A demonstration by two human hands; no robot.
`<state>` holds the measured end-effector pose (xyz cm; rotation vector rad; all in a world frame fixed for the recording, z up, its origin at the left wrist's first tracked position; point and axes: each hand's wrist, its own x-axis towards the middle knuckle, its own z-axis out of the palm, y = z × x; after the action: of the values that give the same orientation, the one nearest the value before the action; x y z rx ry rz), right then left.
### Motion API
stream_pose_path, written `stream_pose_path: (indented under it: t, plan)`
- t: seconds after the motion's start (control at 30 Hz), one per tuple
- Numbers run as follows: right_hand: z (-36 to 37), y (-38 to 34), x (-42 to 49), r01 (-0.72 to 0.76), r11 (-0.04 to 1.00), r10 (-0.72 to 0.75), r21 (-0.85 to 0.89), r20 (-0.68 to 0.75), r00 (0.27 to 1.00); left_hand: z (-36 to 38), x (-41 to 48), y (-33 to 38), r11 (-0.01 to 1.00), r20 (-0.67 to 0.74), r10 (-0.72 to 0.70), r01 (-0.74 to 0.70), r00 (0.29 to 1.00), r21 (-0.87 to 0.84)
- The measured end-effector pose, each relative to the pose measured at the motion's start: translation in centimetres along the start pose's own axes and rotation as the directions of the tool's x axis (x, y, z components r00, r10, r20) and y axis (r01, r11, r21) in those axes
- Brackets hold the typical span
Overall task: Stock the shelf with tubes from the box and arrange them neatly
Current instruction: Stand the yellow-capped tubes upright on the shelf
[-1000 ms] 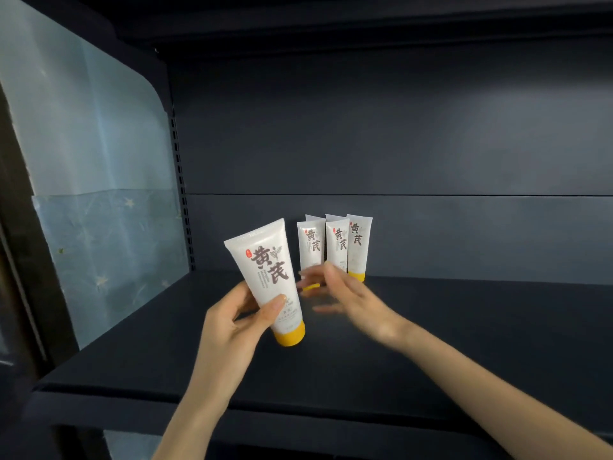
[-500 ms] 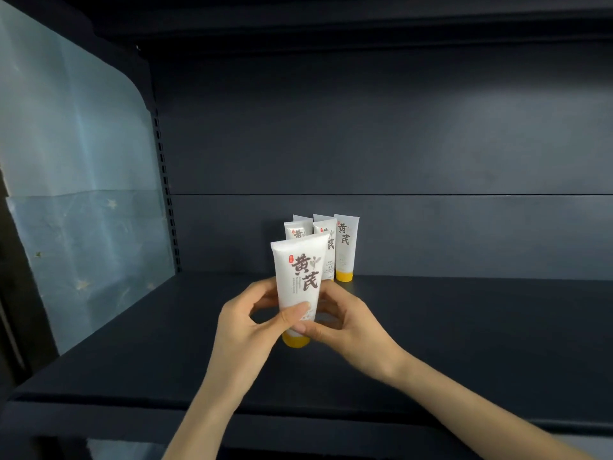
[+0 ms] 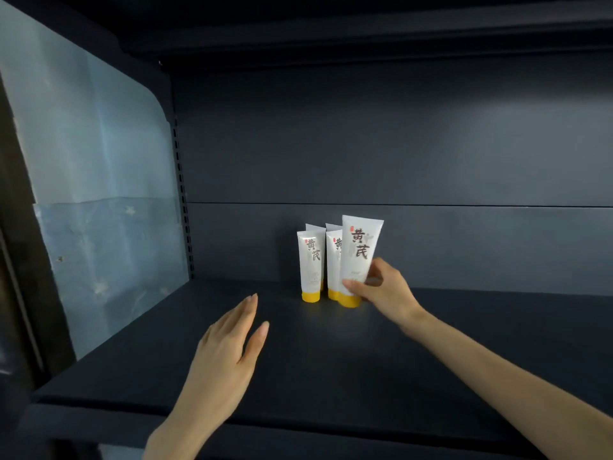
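Head cam, the only view going. The right hand (image 3: 381, 287) was gripping a white tube (image 3: 362, 250) low on its body, thumb in front and fingers wrapped round the back, just above the yellow cap (image 3: 349, 301). The tube was upright, cap down, label facing out. It sat at the far middle of the shelf (image 3: 464, 343), right beside the right end of the standing tubes (image 3: 310, 263) already there. Those stood cap-down in what looked like two short rows, the back ones only peeking over the front ones. I couldn't tell whether the held cap was actually down on the board or just above it.

The left hand (image 3: 229, 353) was flat and relaxed, holding nothing, over the near-left part of the shelf and well apart from the tubes. The box wasn't in shot.

How I'd have finished this bit: the cap looked a touch nearer than the front row, so ease it back until the caps line up. Keep it vertical, then open the fingers straight out instead of dragging sideways. These looked light and tall on a small cap, so one nudge could probably domino the lot. The free hand could steady the left end if anything wobbled.
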<state>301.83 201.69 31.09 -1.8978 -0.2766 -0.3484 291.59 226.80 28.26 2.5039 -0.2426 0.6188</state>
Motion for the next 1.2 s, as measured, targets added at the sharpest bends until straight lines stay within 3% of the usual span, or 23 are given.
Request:
stream_pose_path:
  t: [0.07, 0.2, 0.47, 0.87, 1.0, 1.2]
  plan:
    - [-0.3, 1.4, 1.7, -0.058, 0.997, 0.055, -0.046, -0.061, 0.997, -0.2, -0.3, -0.9, 0.974, 0.017, -0.011, 0.007, 1.0, 0.225]
    - [0.0, 3.8, 3.9, -0.161, 0.986, 0.147, -0.054, -0.194, 0.97, -0.4, -1.2, -1.3, 0.947, 0.036, -0.037, 0.024, 0.999, 0.32]
    - [0.7, 5.8, 5.3, -0.214, 0.961, 0.169, -0.175, -0.243, 0.955, -0.7, -2.6, -2.4, 0.965, -0.044, -0.061, 0.07, 0.997, 0.252]
    - [0.2, 5.2, 4.7, -0.283, 0.946, 0.247, -0.157, -0.212, 0.945, -2.3, -3.8, -3.2, 0.952, -0.042, -0.117, 0.124, 0.992, 0.281]
    - [-1.3, 3.6, 3.5, -0.243, 0.909, 0.191, -0.34, -0.18, 0.965, -2.9, -3.8, -3.1, 0.946, -0.016, -0.121, 0.12, 0.993, 0.302]
    - [-3.7, 1.1, -1.5, -0.135, 0.75, 0.151, -0.648, -0.031, 0.988, -3.2, -3.5, -2.5, 0.969, -0.015, -0.064, 0.066, 0.998, 0.24]
